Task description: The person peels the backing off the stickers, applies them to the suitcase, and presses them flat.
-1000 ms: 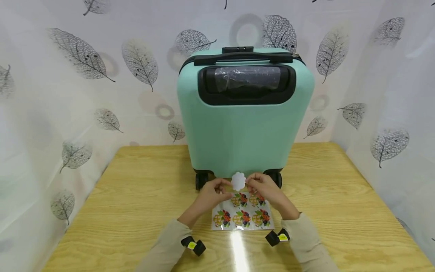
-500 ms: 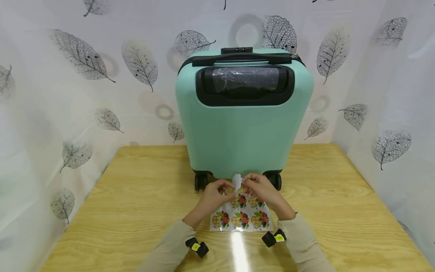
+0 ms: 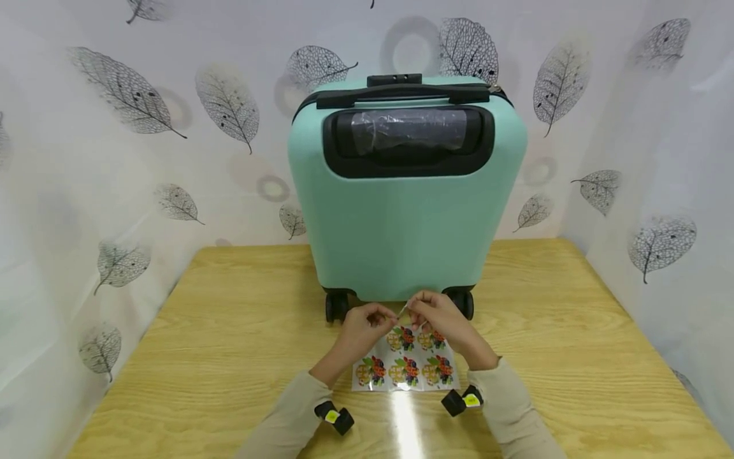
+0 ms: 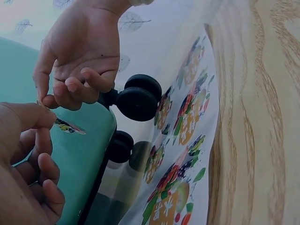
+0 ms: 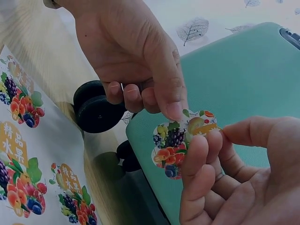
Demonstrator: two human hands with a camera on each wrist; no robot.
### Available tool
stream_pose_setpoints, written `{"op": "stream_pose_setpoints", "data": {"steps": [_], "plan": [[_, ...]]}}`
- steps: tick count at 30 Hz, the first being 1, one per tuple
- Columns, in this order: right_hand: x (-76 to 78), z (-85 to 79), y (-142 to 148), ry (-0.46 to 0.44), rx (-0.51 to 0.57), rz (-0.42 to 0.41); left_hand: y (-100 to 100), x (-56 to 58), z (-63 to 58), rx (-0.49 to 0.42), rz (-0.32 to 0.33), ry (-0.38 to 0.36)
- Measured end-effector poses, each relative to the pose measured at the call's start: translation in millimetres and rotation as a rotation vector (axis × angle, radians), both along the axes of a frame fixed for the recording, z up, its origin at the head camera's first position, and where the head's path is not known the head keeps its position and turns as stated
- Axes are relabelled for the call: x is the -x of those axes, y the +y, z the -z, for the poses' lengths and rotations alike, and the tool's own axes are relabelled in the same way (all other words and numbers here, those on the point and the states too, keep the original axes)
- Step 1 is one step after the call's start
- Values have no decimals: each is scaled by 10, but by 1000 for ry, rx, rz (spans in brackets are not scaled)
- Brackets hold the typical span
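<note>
Between both hands, in front of the suitcase, is a scalloped fruit sticker (image 5: 168,147) with printed grapes, peaches and leaves. My left hand (image 3: 362,328) pinches one edge of it between thumb and finger. The opposite edge is pinched by my right hand (image 3: 444,320). From the head the sticker (image 3: 404,310) shows almost edge-on, as a thin sliver. Below the hands, a white sticker sheet (image 3: 358,385) lies on the table with several matching fruit stickers; its upper part is partly covered by the hands.
A mint-green suitcase (image 3: 401,236) stands upright right behind the hands, its black wheels (image 3: 336,306) on the wooden table (image 3: 241,306). A leaf-patterned curtain (image 3: 241,191) surrounds the table at the back and sides.
The sticker has turned from showing its white back to nearly edge-on in the head view. Both hands keep hold of it and have barely shifted.
</note>
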State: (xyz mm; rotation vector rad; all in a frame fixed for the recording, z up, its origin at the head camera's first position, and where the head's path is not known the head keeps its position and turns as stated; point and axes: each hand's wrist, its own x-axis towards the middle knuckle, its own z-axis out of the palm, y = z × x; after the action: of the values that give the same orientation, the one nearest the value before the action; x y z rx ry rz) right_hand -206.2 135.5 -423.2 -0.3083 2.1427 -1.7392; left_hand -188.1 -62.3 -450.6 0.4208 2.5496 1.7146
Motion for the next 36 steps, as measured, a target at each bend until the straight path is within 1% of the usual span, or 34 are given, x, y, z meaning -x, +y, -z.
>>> {"op": "stream_pose_setpoints", "data": {"steps": [6,12,16,19,22,25,28,32,36], "plan": [[-3,-23,4,1,-4,13,-32,18,-13,-42,-45,2],[-13,-42,48,-5,11,38,-114,44,-14,-112,-85,11],[-17,-59,77,-10,33,33,-152,53,-58,-166,-98,-28],[-20,-73,93,-7,37,25,-168,63,-85,-196,-112,-78],[-22,-75,104,2,36,11,-181,62,-112,-216,-123,-110],[-22,-67,114,17,36,-3,-195,60,-132,-235,-119,-124],[-20,-57,114,36,30,-4,-207,56,-149,-243,-101,-134],[-31,-47,103,63,18,-10,-212,43,-165,-240,-73,-151],[-63,-46,91,90,4,-26,-208,16,-184,-244,-62,-173]]}}
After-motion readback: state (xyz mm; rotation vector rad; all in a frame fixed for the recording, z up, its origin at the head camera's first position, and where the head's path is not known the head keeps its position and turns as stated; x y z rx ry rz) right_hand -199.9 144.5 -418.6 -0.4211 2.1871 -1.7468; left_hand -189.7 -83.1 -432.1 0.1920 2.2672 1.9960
